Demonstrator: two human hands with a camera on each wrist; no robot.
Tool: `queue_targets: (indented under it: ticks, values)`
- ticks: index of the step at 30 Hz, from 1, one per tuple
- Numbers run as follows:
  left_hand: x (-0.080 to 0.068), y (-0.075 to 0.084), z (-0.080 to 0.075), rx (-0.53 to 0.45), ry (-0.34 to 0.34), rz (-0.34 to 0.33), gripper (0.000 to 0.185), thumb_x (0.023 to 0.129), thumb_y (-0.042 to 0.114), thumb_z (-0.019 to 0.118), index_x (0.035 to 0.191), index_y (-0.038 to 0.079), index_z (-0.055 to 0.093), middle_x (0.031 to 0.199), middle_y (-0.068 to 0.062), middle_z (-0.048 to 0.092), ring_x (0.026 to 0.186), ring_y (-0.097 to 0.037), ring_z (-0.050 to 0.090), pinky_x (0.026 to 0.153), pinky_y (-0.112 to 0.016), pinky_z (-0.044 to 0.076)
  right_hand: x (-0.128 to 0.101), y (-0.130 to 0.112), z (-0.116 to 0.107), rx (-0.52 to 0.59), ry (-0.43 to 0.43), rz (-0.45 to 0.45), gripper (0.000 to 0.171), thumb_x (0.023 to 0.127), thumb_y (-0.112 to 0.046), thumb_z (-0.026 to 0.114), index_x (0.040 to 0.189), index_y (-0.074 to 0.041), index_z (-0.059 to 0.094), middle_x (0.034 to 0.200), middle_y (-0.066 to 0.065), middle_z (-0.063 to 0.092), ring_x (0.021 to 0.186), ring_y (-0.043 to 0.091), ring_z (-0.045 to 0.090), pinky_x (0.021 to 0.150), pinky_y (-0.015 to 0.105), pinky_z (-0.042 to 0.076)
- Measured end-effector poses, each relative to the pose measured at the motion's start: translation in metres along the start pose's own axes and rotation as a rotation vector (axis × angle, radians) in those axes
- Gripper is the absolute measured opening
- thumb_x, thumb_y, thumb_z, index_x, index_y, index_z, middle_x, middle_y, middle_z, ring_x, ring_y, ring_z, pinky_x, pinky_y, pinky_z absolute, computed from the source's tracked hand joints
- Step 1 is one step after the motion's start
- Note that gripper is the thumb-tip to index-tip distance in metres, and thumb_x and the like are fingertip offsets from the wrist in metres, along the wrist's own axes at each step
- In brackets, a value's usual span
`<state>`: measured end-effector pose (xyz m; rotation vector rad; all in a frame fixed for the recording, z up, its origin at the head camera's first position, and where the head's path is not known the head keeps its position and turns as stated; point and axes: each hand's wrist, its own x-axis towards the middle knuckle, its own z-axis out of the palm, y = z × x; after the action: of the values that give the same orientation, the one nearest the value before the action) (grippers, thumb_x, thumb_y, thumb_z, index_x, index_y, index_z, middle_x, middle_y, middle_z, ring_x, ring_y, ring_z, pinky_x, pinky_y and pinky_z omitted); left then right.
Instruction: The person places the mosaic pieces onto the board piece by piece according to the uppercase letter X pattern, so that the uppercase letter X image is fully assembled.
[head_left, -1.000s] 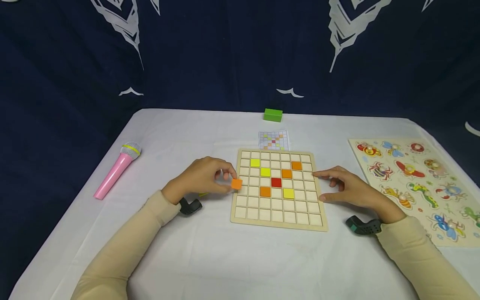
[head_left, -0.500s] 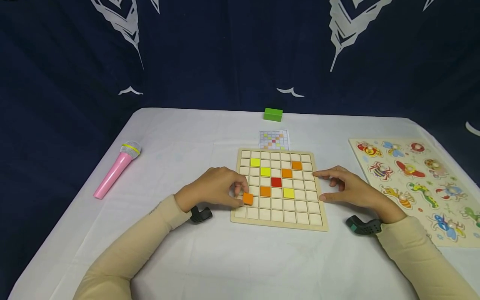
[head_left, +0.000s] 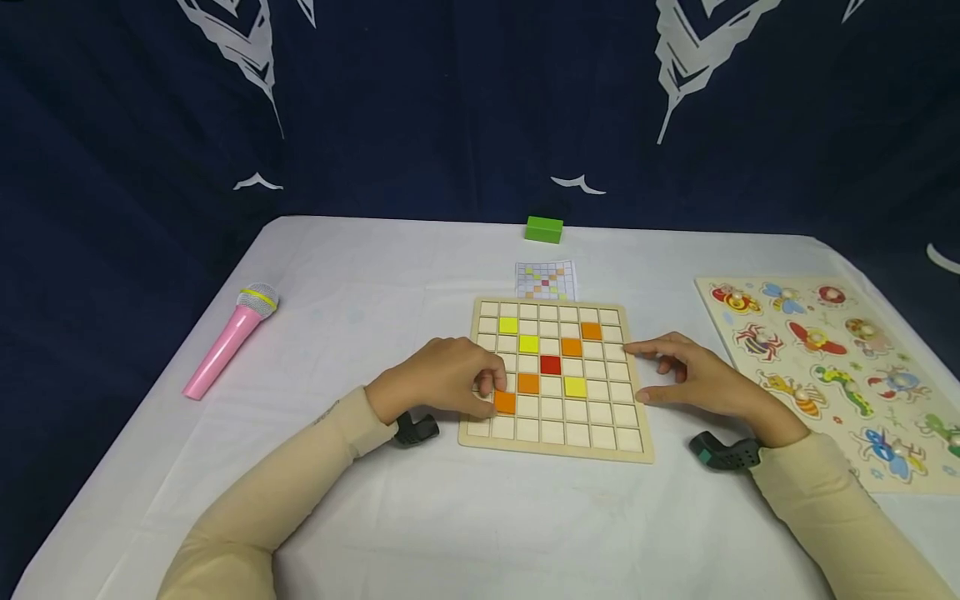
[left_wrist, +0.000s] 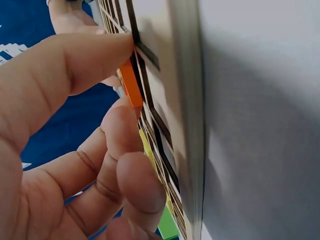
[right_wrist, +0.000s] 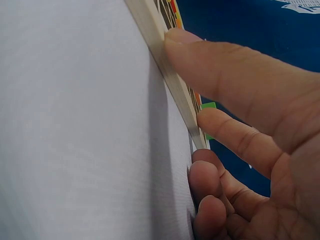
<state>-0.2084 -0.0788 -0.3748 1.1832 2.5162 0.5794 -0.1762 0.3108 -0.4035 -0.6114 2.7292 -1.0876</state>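
Note:
A wooden grid board [head_left: 556,452] lies on the white table, with several yellow and orange tiles and one red tile [head_left: 551,365] set in its cells. At the board's left side my left hand [head_left: 448,375] pinches an orange square tile [head_left: 506,403] between thumb and index finger. The left wrist view shows that orange tile [left_wrist: 130,85] tilted slightly at a cell, close over the grid. My right hand [head_left: 693,375] touches the board's right edge with index fingertip and thumb. In the right wrist view its thumb [right_wrist: 210,65] rests on the board's rim [right_wrist: 170,75].
Behind the board lie a small printed pattern card [head_left: 546,280] and a green block [head_left: 543,230]. A pink toy microphone [head_left: 228,343] is at the left. At the right is an insect peg puzzle board [head_left: 825,358], partly behind the right forearm.
My left hand has moved right and toward me, bringing the orange tile from the board's left edge down to a cell in a lower row. The right hand keeps its place.

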Motion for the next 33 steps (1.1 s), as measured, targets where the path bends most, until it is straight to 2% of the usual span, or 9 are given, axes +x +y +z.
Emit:
queue_targets:
  ticks: [11,19,22,27,30,33]
  values:
    - [-0.003,0.003,-0.004,-0.013,-0.032,-0.021,0.020,0.085,0.018,0.086,0.102,0.017,0.075,0.082,0.014,0.066,0.071,-0.003,0.054,0.073,-0.029,0.046,0.000,-0.001,0.000,0.002,-0.004,0.005,0.066,0.088,-0.009,0.090,0.146,0.004,0.062,0.112,0.009,0.055,0.090,0.015,0.045,0.073,0.026,0.041]
    - [-0.006,-0.001,-0.008,-0.039,-0.042,-0.049,0.024,0.092,0.020,0.085,0.114,0.017,0.075,0.084,0.016,0.068,0.073,-0.002,0.059,0.075,-0.028,0.048,0.000,0.000,0.000,0.006,-0.006,0.019,0.067,0.088,-0.010,0.090,0.147,0.004,0.062,0.112,0.009,0.054,0.090,0.015,0.045,0.073,0.026,0.041]
    - [-0.007,-0.006,-0.010,-0.065,-0.027,-0.037,0.024,0.093,0.020,0.083,0.115,0.018,0.075,0.086,0.016,0.069,0.072,-0.002,0.060,0.073,-0.027,0.048,0.000,0.000,0.001,0.006,-0.008,0.019,0.067,0.088,-0.010,0.090,0.147,0.005,0.062,0.112,0.009,0.055,0.091,0.015,0.045,0.073,0.026,0.041]
    - [-0.014,-0.018,-0.017,-0.134,0.017,0.023,0.022,0.095,0.018,0.081,0.116,0.014,0.076,0.089,0.014,0.070,0.071,-0.005,0.060,0.070,-0.026,0.049,0.000,-0.001,0.000,0.005,-0.008,0.018,0.066,0.088,-0.010,0.089,0.147,0.005,0.062,0.112,0.009,0.055,0.090,0.015,0.045,0.073,0.026,0.041]
    - [-0.021,-0.027,-0.022,-0.195,0.042,0.041,0.022,0.096,0.015,0.079,0.117,0.010,0.077,0.092,0.011,0.071,0.076,-0.009,0.062,0.073,-0.028,0.051,0.001,-0.002,0.000,0.005,-0.008,0.020,0.066,0.088,-0.010,0.089,0.147,0.005,0.062,0.111,0.009,0.054,0.090,0.016,0.045,0.073,0.026,0.040]
    - [-0.027,-0.040,-0.028,-0.257,0.050,0.031,0.024,0.096,0.012,0.077,0.120,0.007,0.076,0.095,0.007,0.073,0.082,-0.013,0.064,0.078,-0.030,0.053,0.000,-0.002,0.000,0.006,-0.009,0.025,0.066,0.088,-0.010,0.089,0.147,0.005,0.062,0.111,0.010,0.054,0.091,0.016,0.044,0.073,0.025,0.040]
